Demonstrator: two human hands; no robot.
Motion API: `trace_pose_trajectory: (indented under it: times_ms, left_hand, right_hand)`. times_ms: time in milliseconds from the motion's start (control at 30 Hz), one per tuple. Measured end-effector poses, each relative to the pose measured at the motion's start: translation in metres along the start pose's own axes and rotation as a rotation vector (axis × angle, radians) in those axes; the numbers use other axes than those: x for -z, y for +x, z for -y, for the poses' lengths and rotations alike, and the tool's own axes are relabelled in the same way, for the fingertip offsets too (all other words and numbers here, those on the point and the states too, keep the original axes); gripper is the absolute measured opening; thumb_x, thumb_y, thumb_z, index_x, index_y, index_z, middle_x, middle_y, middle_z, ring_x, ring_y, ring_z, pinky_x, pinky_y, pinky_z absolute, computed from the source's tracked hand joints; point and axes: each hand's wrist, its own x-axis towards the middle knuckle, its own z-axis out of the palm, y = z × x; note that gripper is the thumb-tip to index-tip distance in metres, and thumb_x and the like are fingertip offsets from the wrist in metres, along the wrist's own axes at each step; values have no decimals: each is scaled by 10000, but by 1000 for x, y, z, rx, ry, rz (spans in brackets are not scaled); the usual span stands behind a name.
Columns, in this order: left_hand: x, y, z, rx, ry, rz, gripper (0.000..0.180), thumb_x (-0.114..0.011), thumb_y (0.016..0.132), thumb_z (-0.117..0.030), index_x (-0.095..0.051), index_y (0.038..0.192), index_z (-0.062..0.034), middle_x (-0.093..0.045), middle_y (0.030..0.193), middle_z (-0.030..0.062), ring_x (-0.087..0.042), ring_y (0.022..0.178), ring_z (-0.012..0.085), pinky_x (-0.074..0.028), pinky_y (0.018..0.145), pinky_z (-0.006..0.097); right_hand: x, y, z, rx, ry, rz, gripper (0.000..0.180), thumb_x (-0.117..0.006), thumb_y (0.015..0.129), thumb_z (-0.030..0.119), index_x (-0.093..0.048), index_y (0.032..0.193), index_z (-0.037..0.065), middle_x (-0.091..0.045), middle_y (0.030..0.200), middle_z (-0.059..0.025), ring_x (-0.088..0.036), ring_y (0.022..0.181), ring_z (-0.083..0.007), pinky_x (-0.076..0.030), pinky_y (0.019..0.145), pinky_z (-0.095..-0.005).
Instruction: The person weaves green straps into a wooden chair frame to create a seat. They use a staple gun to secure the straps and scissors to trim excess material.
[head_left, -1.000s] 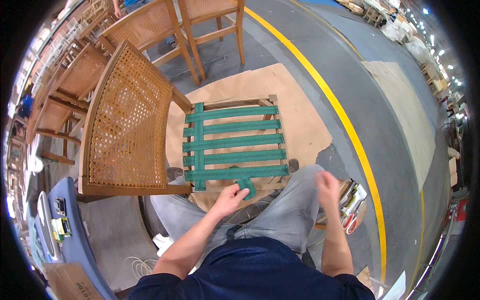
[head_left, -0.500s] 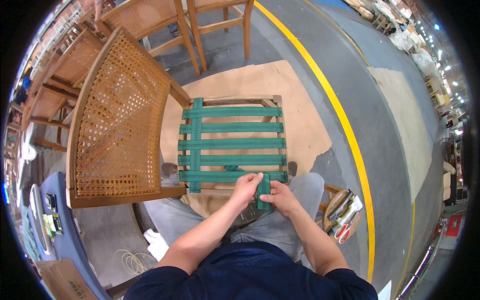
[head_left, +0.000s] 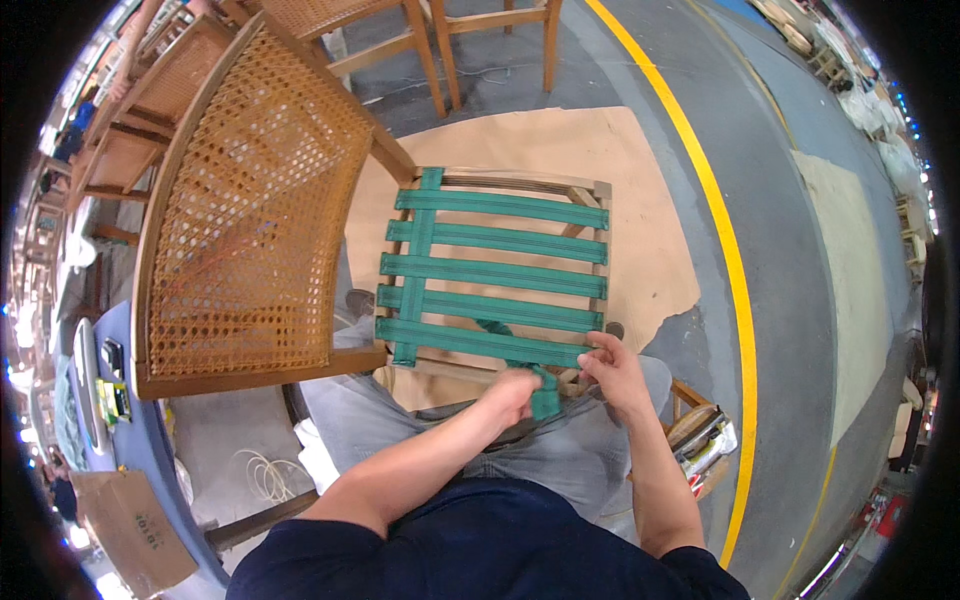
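In front of me a wooden chair frame carries green webbing straps, several running sideways and one woven through them along the left. Its cane backrest rises at the left. My left hand is closed round a loose length of green webbing just below the nearest strap, partly hiding it. At that strap's right end, my right hand has thumb and fingers apart, close to the seat's front rail corner. Part of the webbing also shows beneath the straps.
A stool at my right bears a silver staple gun and partly hidden scissors. Brown sheeting lies under the chair. Other cane chairs stand behind. A blue padded surface and a cardboard box are at left.
My right hand has let go of the loose webbing and moved up to the strap's right end. My left hand keeps the webbing, now bunched. The view has shifted.
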Motion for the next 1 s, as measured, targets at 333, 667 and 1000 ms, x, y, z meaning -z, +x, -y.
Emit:
trace_pose_trajectory:
  times_ms: [333,667,1000]
  left_hand:
    - [13,54,-7,23,-466,-131,224,-489,947,59,-590,1144,24,-700,1051,162,-734,858,321,-647,751,471]
    - [15,68,-7,89,-574,76,306,-515,860,82,-608,1145,20,-691,1065,196,-713,927,350,-617,830,456]
    - [-7,14,-72,-327,362,128,450,-537,1071,-95,-548,1519,-70,-701,1202,127,-728,875,189,-593,780,343]
  right_hand:
    - [-24,38,6,160,-334,-47,280,-707,1007,142,-715,1235,-20,-741,929,-88,-704,785,-146,-560,706,-306]
    - [-57,84,-14,-106,-449,60,182,-792,941,153,-718,886,-3,-611,653,-21,-569,516,-136,-462,495,-315]
    - [-17,86,-5,-140,-55,-66,245,-667,1044,227,-719,1045,-13,-642,742,-28,-607,581,-140,-475,537,-338]
